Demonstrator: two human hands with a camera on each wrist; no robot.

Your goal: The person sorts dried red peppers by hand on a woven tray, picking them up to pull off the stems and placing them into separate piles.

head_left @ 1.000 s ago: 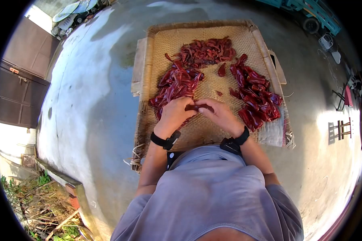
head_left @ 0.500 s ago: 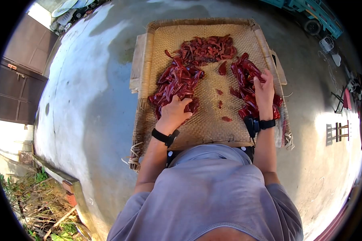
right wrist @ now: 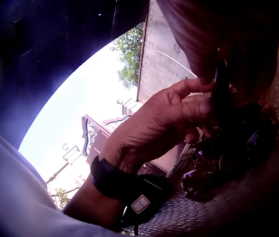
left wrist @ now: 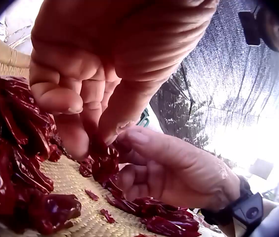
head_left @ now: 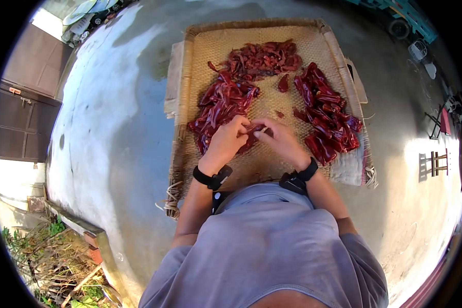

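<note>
From where I sit at the far end of the feed, both hands are working close together over the near, middle part of the woven tray (head_left: 305,43). The left hand (head_left: 225,143) pinches a red pepper (left wrist: 105,165) between thumb and fingertips, its other fingers curled loosely alongside. The right hand (head_left: 284,143) meets it from the right, thumb and fingers drawn narrow at the same pepper. I have the pepper in the small space between the two sets of fingertips, its body showing just below them in the left wrist view. The right wrist view is too dark for me to make out its outline.

Just beside the left hand, on its far side, lies the left pile (head_left: 223,102) of glossy peppers. The right pile (head_left: 329,115) sits apart from the right hand, farther right. A duller, shrivelled pile (head_left: 264,59) lies at the far end, with a single loose pepper (head_left: 283,83) near its right side and a scrap (head_left: 279,114) nearer the hands.
</note>
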